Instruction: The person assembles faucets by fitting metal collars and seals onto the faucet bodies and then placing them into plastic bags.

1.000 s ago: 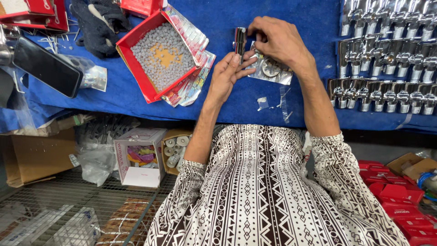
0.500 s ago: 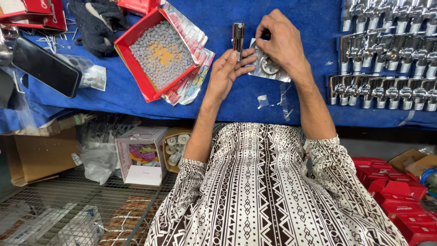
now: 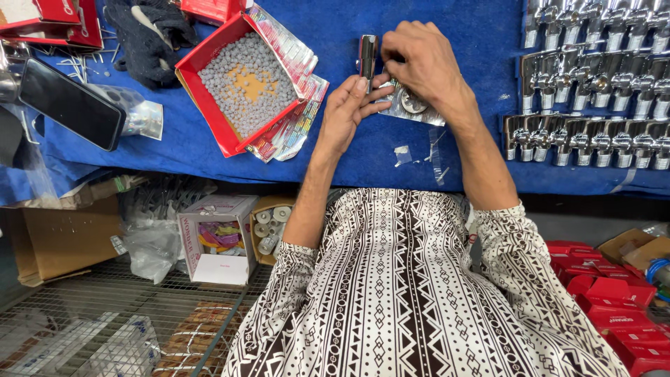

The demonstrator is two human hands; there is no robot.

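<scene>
- We see a chrome valve standing upright over the blue cloth that covers the tabletop, about midway along it and nearer the far edge.
- Our left hand grasps the valve from below, thumb and fingers pinched on its lower end.
- Our right hand curls over from the right, its fingertips closed against the valve's side; we cannot tell whether it holds a small part.
- Under the right hand lies a clear bag with round metal pieces inside, flat on the cloth.
- Scraps of clear plastic lie nearer the front edge.
- To the left, an open red box full of small grey washers sits tilted on glossy packets.
- Along the right edge, rows of chrome valves lie side by side.
- Toward the left edge rest a black phone and a dark glove.
- Below the front edge, a cardboard box and tape rolls sit on a wire shelf.
</scene>
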